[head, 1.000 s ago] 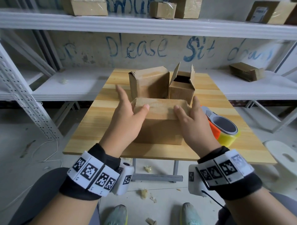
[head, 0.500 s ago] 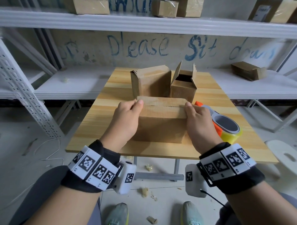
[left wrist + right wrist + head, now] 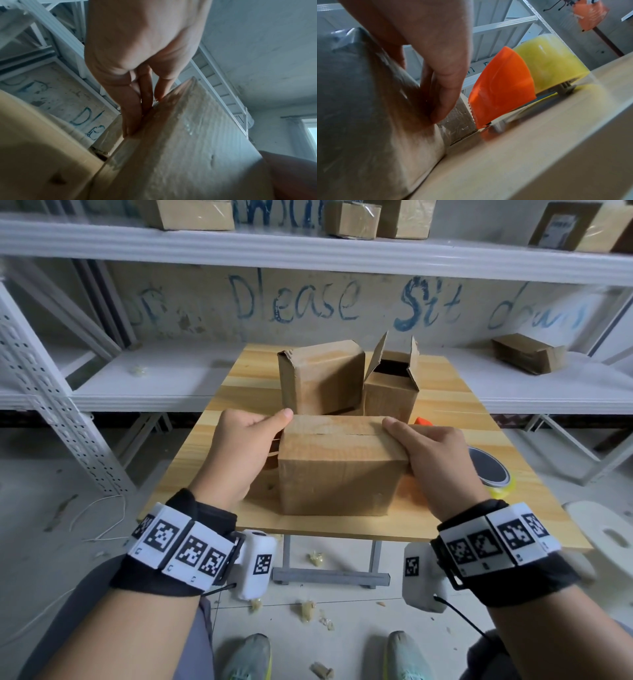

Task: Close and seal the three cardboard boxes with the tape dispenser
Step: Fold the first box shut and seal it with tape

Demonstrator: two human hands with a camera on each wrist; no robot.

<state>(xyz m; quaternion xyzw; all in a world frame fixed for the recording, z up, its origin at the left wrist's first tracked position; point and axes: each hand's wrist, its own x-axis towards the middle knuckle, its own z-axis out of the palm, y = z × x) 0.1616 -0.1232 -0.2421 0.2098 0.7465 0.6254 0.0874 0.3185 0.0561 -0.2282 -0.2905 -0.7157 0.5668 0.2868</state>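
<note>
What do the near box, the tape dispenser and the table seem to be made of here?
Near box: brown cardboard, matte and fibrous, its flaps meeting at a seam.
Tape dispenser: glossy orange plastic guard with a serrated edge, carrying a yellowish translucent roll, probably clear packing tape.
Table: pale wood or wood-look laminate with visible grain stripes and a smooth, slightly shiny finish; which one is unclear.

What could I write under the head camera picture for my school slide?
Both hands, left and right, hold the front cardboard box shut on the wooden table, tape dispenser waiting beside it.
</note>
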